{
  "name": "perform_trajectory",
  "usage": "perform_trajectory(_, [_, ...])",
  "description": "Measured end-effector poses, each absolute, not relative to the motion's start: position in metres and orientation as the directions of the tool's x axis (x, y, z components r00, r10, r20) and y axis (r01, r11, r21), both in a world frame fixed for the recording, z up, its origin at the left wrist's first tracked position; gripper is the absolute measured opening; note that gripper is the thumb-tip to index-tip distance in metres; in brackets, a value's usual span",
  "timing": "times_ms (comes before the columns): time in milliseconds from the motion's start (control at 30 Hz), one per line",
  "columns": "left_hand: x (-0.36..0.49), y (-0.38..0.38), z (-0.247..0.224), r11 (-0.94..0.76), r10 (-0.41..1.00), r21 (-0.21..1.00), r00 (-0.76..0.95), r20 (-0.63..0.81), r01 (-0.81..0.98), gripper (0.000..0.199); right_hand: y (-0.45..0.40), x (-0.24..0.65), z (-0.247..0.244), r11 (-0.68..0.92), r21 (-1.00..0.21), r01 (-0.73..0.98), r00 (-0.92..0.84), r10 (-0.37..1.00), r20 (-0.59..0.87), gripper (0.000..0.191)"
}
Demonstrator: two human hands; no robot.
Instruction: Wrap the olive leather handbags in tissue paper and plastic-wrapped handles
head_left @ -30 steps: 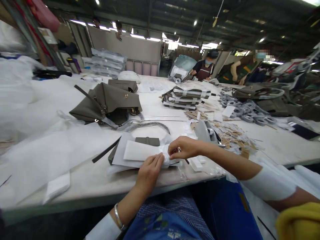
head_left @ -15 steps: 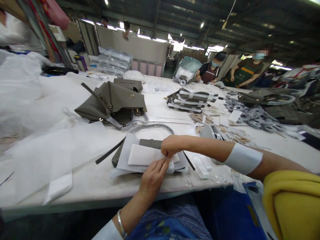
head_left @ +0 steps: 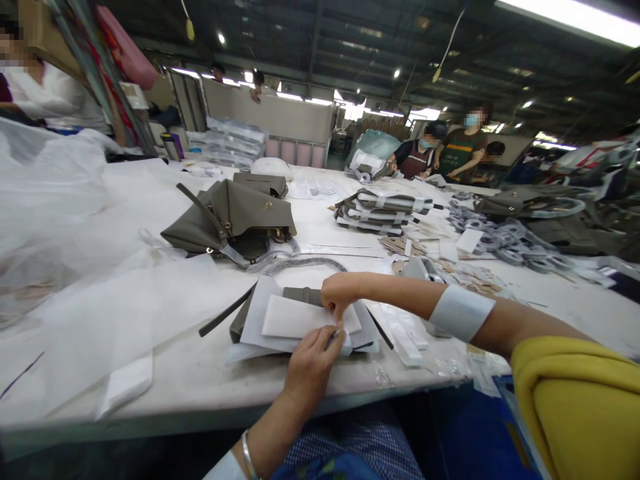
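Observation:
In front of me a grey-olive handbag (head_left: 241,324) lies flat at the table's near edge. Its wrapped handle (head_left: 305,261) loops away from me. Thin white sheets (head_left: 254,333) cover it, topped by a white foam-like pad (head_left: 293,319). My left hand (head_left: 311,363) is closed at the pad's lower right, its fingertips pinched together. Above it, my right hand (head_left: 343,293) is curled, with a finger reaching down to the left fingertips. Whatever sits between the fingers is too small and covered to name.
Another olive bag (head_left: 235,217) stands open behind. Beyond are stacked padded bag pieces (head_left: 383,210), a tape dispenser (head_left: 420,269), and grey rolls (head_left: 515,237). White sheets (head_left: 125,313) spread left. Co-workers (head_left: 463,150) stand across the table (head_left: 200,393).
My view has shifted slightly, so the table scene sits a bit lower and farther right. My hands stay together at the pad's right end; the left fingers have curled more.

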State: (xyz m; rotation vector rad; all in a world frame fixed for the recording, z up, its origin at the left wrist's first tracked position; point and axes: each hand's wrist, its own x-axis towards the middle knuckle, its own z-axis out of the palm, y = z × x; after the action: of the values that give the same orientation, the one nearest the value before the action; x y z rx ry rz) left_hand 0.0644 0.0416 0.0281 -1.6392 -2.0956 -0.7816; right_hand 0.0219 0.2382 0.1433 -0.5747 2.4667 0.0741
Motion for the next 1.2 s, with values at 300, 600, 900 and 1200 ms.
perform_trajectory(300, [0.066,0.041,0.026,0.196,0.765,0.191,-0.272,0.584,0.962,0.037,0.265,0.027,0.131,0.889,-0.345,-0.302,-0.792,-0.435,-0.429,0.032])
perform_trajectory(600, [0.067,0.042,0.026,0.200,0.750,0.188,-0.274,0.602,0.962,0.036,0.274,0.024,0.124,0.851,-0.408,-0.331,-0.814,-0.476,-0.333,0.031])
perform_trajectory(900, [0.067,0.042,0.026,0.207,0.753,0.183,-0.276,0.597,0.961,0.038,0.301,0.033,0.089,0.787,-0.606,-0.117,-0.929,-0.303,-0.214,0.050])
perform_trajectory(1200, [0.067,0.042,0.029,0.198,0.743,0.196,-0.278,0.609,0.960,0.036,0.307,0.037,0.083,0.754,-0.655,-0.049,-0.926,-0.279,-0.253,0.028])
